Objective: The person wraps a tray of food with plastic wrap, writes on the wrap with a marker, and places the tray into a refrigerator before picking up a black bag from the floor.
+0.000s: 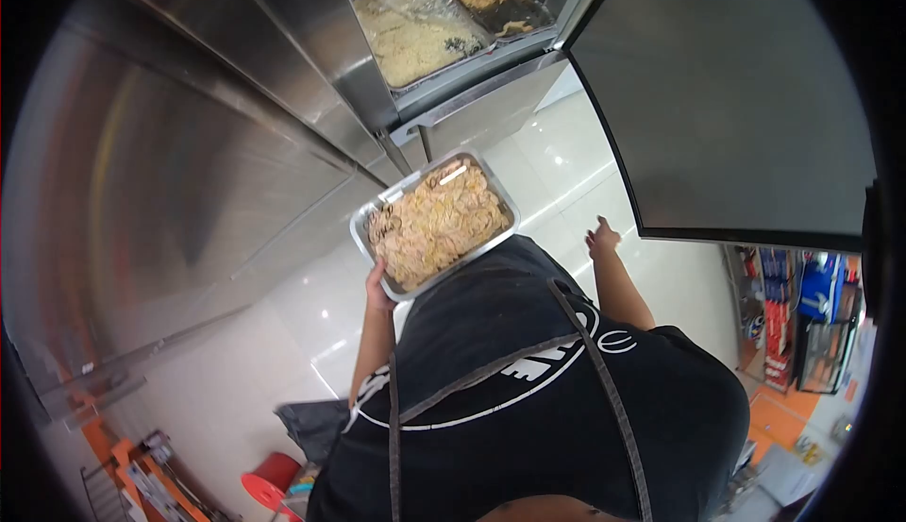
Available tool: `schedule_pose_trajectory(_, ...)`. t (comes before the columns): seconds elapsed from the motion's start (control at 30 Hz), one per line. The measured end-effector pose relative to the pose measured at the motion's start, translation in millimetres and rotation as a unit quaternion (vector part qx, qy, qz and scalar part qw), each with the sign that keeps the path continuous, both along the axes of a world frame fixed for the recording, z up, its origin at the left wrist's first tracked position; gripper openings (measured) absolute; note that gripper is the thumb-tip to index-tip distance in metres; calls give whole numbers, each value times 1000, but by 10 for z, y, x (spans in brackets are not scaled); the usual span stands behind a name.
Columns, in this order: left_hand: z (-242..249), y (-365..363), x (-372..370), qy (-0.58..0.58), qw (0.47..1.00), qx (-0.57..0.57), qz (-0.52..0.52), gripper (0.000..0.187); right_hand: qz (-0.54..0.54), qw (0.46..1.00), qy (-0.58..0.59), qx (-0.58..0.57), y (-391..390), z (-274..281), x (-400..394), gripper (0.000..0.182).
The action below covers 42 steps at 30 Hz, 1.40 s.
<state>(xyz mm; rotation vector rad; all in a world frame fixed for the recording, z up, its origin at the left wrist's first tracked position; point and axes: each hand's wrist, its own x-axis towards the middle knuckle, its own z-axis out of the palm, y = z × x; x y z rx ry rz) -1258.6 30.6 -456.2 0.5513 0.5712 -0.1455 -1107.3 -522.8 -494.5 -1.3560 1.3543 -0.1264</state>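
Note:
My left hand (378, 288) grips the near left side of a metal tray (514, 223), fingers closed on its rim. A heap of pale, shredded-looking food (439, 220) fills the tray, with darker bits at its left end. The tray hangs in front of my apron (472, 319), before the open fridge. My right hand (602, 239) is off to the right, holding nothing, its fingers apart, close to the lower corner of the open fridge door (727, 97).
Inside the fridge (481, 97) lie a tray of white grated food (411, 36) and a dark tray (514, 17) with pale food. Steel doors (189, 173) stand at left. A red bucket (272, 477) sits on the tiled floor (274, 352); stocked shelves (779, 324) are at right.

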Motion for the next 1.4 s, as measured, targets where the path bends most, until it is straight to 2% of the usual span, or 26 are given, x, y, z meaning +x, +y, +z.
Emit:
schedule_pose_trajectory(0.03, 18, 224, -348, -21, 1000, 1, -7, 70, -69, 995, -31, -62, 260, 170, -433, 82)
schedule_pose_trajectory(0.1, -160, 675, -685, -50, 999, 18, 4, 69, -84, 978, -60, -183, 464, 200, -835, 92)
schedule_pose_trajectory(0.17, -132, 1143, -974, -97, 995, -3, -9, 68, -33, 926, -135, -352, 651, 299, -1167, 89)
schedule_pose_trajectory(0.2, -237, 1051, -857, -102, 995, -6, -6, 68, 69, 889, -142, -430, 458, 283, -1044, 83)
schedule_pose_trajectory(0.23, -323, 1051, -897, -96, 995, -10, 0, 68, 71, 889, -145, -428, 394, 283, -1065, 83)
schedule_pose_trajectory(0.33, -539, 1091, -1033, -85, 996, -11, 24, 67, 174, 800, -170, -548, 493, 247, -1097, 51)
schedule_pose_trajectory(0.37, -557, 1085, -1062, -75, 996, -18, 37, 67, 173, 802, -172, -545, 641, 282, -1108, 51)
schedule_pose_trajectory(0.43, -580, 1097, -1176, -39, 998, -8, 48, 66, 269, 868, -137, -394, 920, 268, -1181, 45)
schedule_pose_trajectory(0.47, -599, 1072, -1184, -41, 997, -27, 51, 66, 294, 846, -212, -392, 1009, 190, -1095, 43)
schedule_pose_trajectory(0.5, -644, 1045, -1185, -45, 996, -47, 56, 66, 319, 819, -233, -417, 1145, 157, -975, 38)
schedule_pose_trajectory(0.57, -668, 991, -1164, -34, 996, -40, 66, 66, 401, 815, -230, -349, 1594, 367, -721, 25)
schedule_pose_trajectory(0.6, -691, 982, -1160, -33, 997, -38, 64, 66, 432, 798, -239, -346, 1939, 642, -595, 27)
schedule_pose_trajectory(0.63, -822, 1001, -1180, -32, 997, -29, 70, 66, 468, 716, -248, -455, 2037, 112, -305, 32)
schedule_pose_trajectory(0.67, -857, 988, -1218, -30, 996, -27, 83, 66, 522, 736, -210, -376, 2401, 352, -233, 35)
schedule_pose_trajectory(0.77, -936, 959, -1235, -23, 996, -8, 92, 66, 455, 724, -306, -417, 3017, 75, 250, 47)
schedule_pose_trajectory(0.83, -991, 903, -1313, -6, 993, -4, 120, 66, 422, 780, -272, -372, 3355, -168, 591, 59)
schedule_pose_trajectory(0.87, -1009, 855, -1346, 5, 991, -4, 137, 67, 434, 777, -274, -365, 3498, -360, 750, 59)
schedule_pose_trajectory(0.93, -1022, 770, -1440, 17, 986, -4, 166, 67, 402, 824, -139, -375, 3781, -762, 1046, 74)
schedule_pose_trajectory(0.97, -1001, 721, -1450, 24, 983, -7, 182, 67, 412, 820, -142, -371, 3904, -701, 1219, 74)
schedule_pose_trajectory(1.03, -926, 646, -1485, 40, 977, 5, 208, 67, 519, 853, 47, -30, 4143, -544, 1570, 90)
schedule_pose_trajectory(1.1, -803, 557, -1511, 27, 975, 35, 219, 68, 578, 812, -56, -59, 4247, -667, 2046, 98)
schedule_pose_trajectory(1.17, -671, 495, -1535, 34, 972, 40, 229, 68, 556, 745, -181, -323, 4384, -1457, 2617, 102)
schedule_pose_trajectory(1.27, -729, 553, -1538, 46, 973, 51, 222, 68, 590, 750, -226, -196, 4593, -1634, 2786, 108)
schedule_pose_trajectory(1.33, -707, 587, -1531, 70, 974, 67, 207, 68, 575, 798, -178, -24, 4645, -1453, 2629, 104)
schedule_pose_trajectory(1.37, -659, 614, -1499, 70, 976, 63, 197, 68, 567, 804, -177, -16, 4649, -1474, 2625, 104)
schedule_pose_trajectory(1.4, -625, 659, -1461, 73, 978, 79, 182, 68, 604, 770, -198, -53, 4621, -1505, 2631, 102)
